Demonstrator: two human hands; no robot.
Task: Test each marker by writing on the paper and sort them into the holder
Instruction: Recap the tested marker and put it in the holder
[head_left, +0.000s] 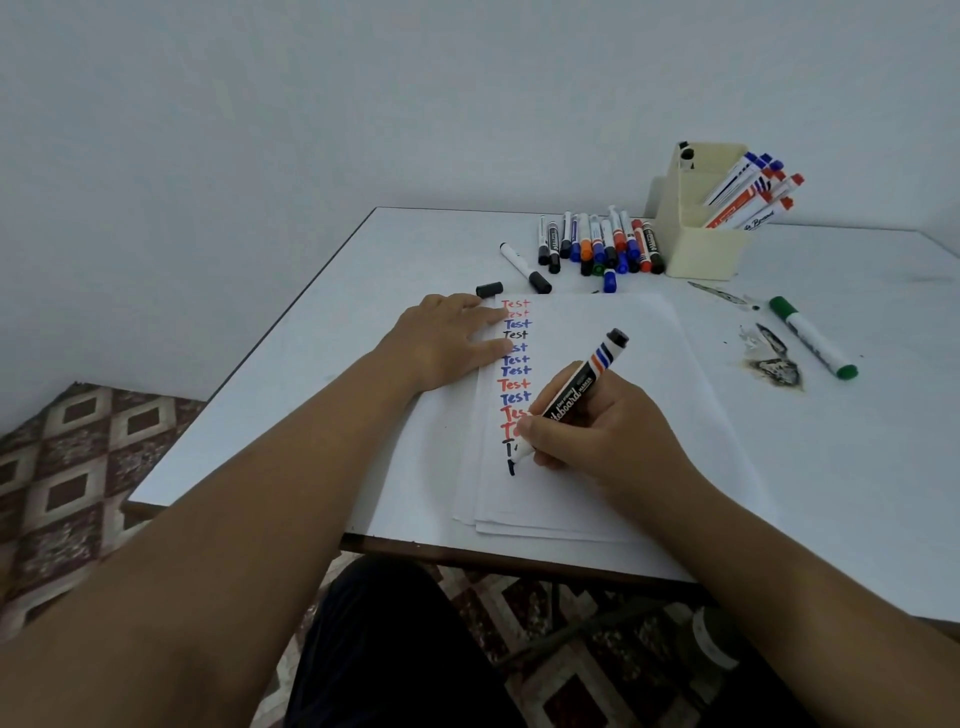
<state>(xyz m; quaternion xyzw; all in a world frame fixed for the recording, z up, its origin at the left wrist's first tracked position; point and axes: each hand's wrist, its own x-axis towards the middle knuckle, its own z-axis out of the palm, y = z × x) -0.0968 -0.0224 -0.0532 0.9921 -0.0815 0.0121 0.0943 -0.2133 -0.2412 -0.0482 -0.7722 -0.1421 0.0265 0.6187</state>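
**Black marker mid-stroke, holder far right**

Head view: right hand (597, 431) pinches the marker (574, 397) low on its barrel, fingers curled round it, tip down on the paper (623, 415) at the foot of a column of "Test" words. Marker's long axis slants from the tip at lower left up to its butt at upper right, so the butt already aims toward the holder (701, 244). Left hand (447, 340) lies flat, fingers spread, pressing the paper's upper left edge. A loose black cap (489, 289) sits just beyond the left fingertips, so the left hand is nearer it; likely it must go back on before sorting.

Holder stands at the far right of the table (311, 364), well apart from both hands, the right hand nearer. Its low front compartment has blue and red-orange markers leaning right; the tall back compartment shows one black-capped end. Untested pile (597, 241) lies just left of the holder. A green marker (813, 338) lies alone at right.
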